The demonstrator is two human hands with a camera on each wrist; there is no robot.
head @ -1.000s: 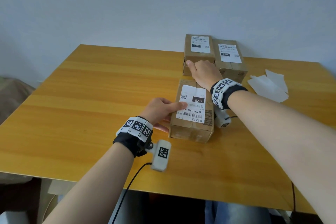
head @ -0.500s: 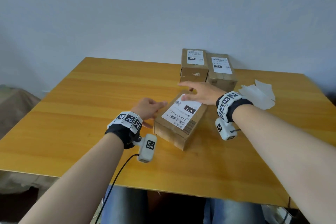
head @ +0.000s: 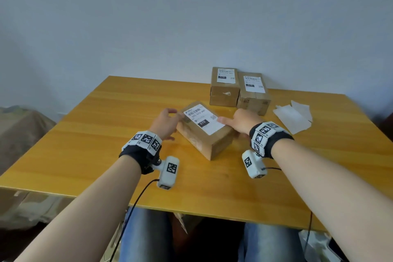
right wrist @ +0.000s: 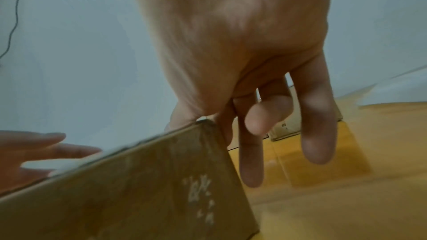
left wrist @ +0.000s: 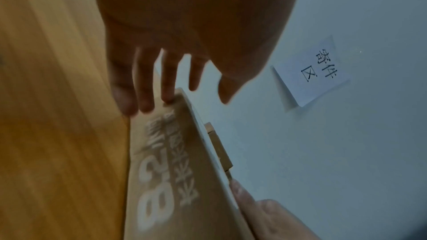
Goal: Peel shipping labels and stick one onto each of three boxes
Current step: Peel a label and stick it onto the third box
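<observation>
The near cardboard box (head: 207,140) lies askew on the wooden table (head: 106,134), its white shipping label (head: 203,120) stuck on top. My left hand (head: 167,122) touches the box's left end with straight fingers (left wrist: 143,98); the box (left wrist: 175,180) fills the lower left wrist view. My right hand (head: 239,122) is at the box's right end, thumb on the top corner and fingers (right wrist: 250,152) straight down beside the box (right wrist: 138,189). Two more boxes stand at the back, one (head: 224,91) beside the other (head: 254,100), each with a label on top.
Peeled white backing sheets (head: 294,116) lie on the table to the right of the boxes. A paper sign (left wrist: 316,69) hangs on the wall behind the table. The table's near edge (head: 191,212) is just above my knees.
The near box has been turned about half a turn on the table, so its barcode now faces away. My right hand came back from the far boxes to the box's right end.
</observation>
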